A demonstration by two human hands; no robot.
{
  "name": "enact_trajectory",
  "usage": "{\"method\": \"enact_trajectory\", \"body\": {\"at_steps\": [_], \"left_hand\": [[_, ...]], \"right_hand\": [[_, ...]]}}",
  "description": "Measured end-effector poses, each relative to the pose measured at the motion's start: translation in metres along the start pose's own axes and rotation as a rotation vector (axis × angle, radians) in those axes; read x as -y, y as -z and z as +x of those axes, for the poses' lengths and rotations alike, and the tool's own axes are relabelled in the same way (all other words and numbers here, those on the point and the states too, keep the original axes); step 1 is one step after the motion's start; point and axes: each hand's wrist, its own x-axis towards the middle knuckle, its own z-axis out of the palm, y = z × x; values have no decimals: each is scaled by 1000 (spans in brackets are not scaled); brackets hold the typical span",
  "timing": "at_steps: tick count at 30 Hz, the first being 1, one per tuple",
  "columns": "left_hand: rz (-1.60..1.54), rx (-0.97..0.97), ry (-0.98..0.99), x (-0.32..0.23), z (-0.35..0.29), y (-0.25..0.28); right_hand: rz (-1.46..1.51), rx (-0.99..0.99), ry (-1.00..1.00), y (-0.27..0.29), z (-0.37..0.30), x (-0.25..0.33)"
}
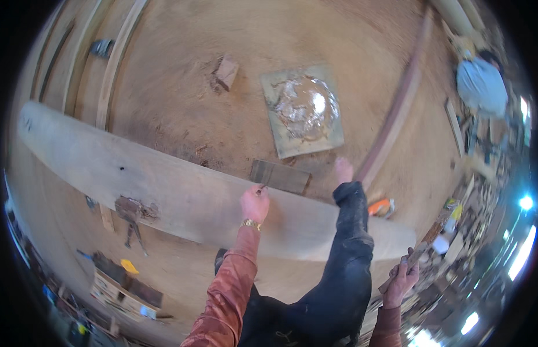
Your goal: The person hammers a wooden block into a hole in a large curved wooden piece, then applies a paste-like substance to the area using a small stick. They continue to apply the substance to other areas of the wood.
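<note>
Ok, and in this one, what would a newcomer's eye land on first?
Probably the long, pale, wooden-looking plank sweeping from far left to lower right. Beyond its middle, a glossy, brownish mass on a pale, rectangular panel catches the light. Then the hands: the left, above a gold-coloured wristband, is closed over the plank's middle, while the right grips a brown, flat piece near its right end.

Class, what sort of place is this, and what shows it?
Probably a woodworking shop: a long board crosses the middle, beams lie at the upper left, and apparent scrap wood is heaped at right.
</note>
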Motion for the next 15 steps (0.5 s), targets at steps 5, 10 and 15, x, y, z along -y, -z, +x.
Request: {"method": "enact_trajectory", "body": {"at_steps": [5, 10, 15], "left_hand": [[-213, -179, 44, 5, 118, -78], [-260, -192, 219, 11, 195, -167], [-103, -301, 378, -19, 206, -190]], "right_hand": [[4, 379, 83, -106, 176, -4], [-271, 619, -67, -88, 317, -83], [-580, 686, -314, 1, 356, -148]]}}
